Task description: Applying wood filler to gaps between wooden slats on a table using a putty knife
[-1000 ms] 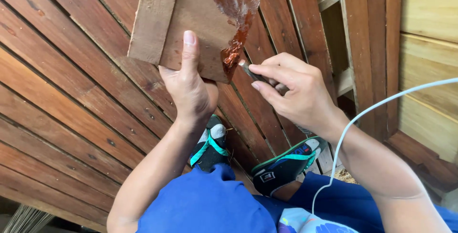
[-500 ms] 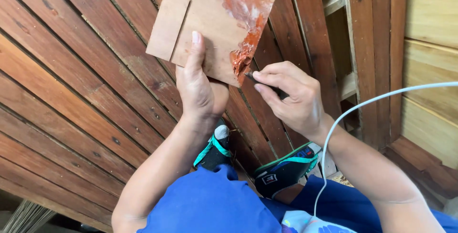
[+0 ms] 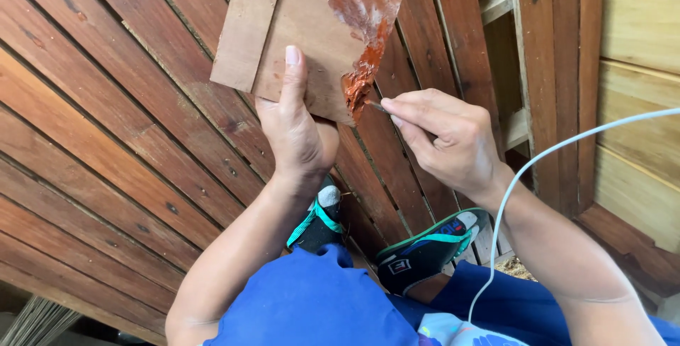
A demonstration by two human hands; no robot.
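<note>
Slatted wooden decking (image 3: 127, 140) fills the view, reddish-brown boards running on the diagonal, with paler planks (image 3: 637, 105) over at the right edge and dark gaps between the frame pieces there. Far left, the boards are bare, lots of open room all the way to the left edge.

Moving in, here's the left hand (image 3: 297, 130), palm under the board piece (image 3: 297, 27) and thumb laid long and flat on top of it, fingers tucked behind out of sight. So it's a clamp, thumb on top, pressing the piece steady. The piece sits at the top centre of the view, tilted, its upper edge cut off by the frame, a narrower strip joined along its left side.

On its right corner, a glossy orange-red smear (image 3: 361, 27), thick and wet-looking down the right edge. Right there, the right hand (image 3: 446, 140) comes in, fingers bunched tight, pinching a thin dark tool (image 3: 375, 107) whose tip touches the bottom of that smear. What kind of tool, can't tell; only a sliver shows past the fingertips.

Below the hands, two sandalled feet (image 3: 425, 250) on the decking, blue shorts (image 3: 312, 303) at the bottom edge. A white cable (image 3: 538, 169) arcs from the right edge down past the right wrist. The two hands sit close, just a narrow gap between them.
</note>
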